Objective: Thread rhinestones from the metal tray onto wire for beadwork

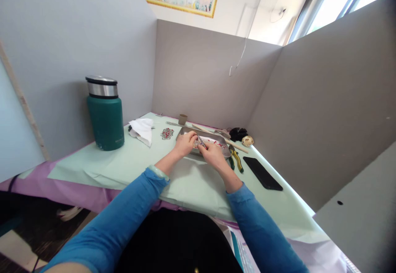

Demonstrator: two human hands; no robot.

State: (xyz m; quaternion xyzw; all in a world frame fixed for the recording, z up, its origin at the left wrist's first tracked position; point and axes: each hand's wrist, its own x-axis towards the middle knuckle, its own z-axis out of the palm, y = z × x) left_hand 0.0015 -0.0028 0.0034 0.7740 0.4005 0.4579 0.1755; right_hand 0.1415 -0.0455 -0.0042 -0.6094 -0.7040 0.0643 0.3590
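My left hand (186, 143) is over the left part of a shallow metal tray (228, 153), its fingers pinched together on something too small to make out. Beside it, my right hand (213, 155) grips a slim metal tool (201, 142) whose tip points toward the left fingers; its exact kind is unclear. Small red and white pieces (216, 141) lie in the tray, partly hidden by both hands. On the cloth to the left sits a small pile of red and silvery beadlike pieces (167, 133).
A green flask (106, 120) and white tissue (142, 130) stand left. Behind the tray are a small brown cup (182, 119) and a wooden stick (238, 146). Yellow-green pliers (237, 160), a black phone (262, 173) and a tape roll (247, 141) lie right. Grey partitions (210, 74) enclose the table.
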